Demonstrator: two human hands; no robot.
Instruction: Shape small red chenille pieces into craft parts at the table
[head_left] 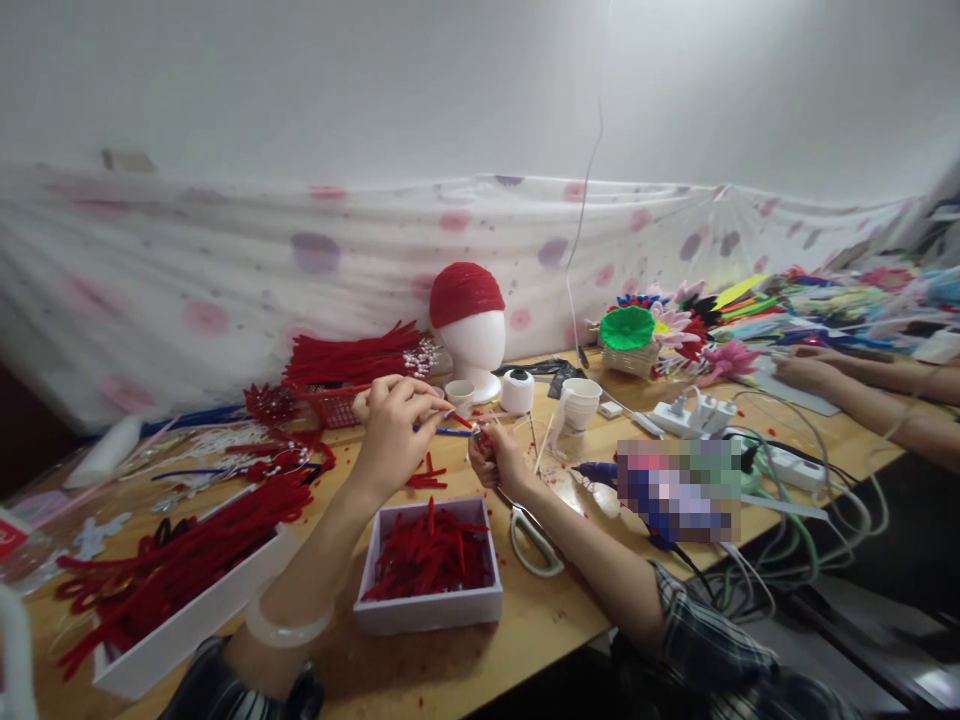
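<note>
My left hand is raised over the table, its fingertips pinching a short red pipe cleaner. The free end of this piece points right, at my right hand. Those right fingers are wrapped round a small object with a shiny, metal-looking top; most of it is hidden in the fist, so its kind is unclear. Below both hands stands a white box of cut red pipe cleaner pieces. White-handled scissors lie beside my right forearm, and several loose red pieces lie behind the box.
A white mannequin head with a red cap stands behind. Left are a long box and red basket of red stems. Right are a paper cup, glue gun, power strips and another person's hands.
</note>
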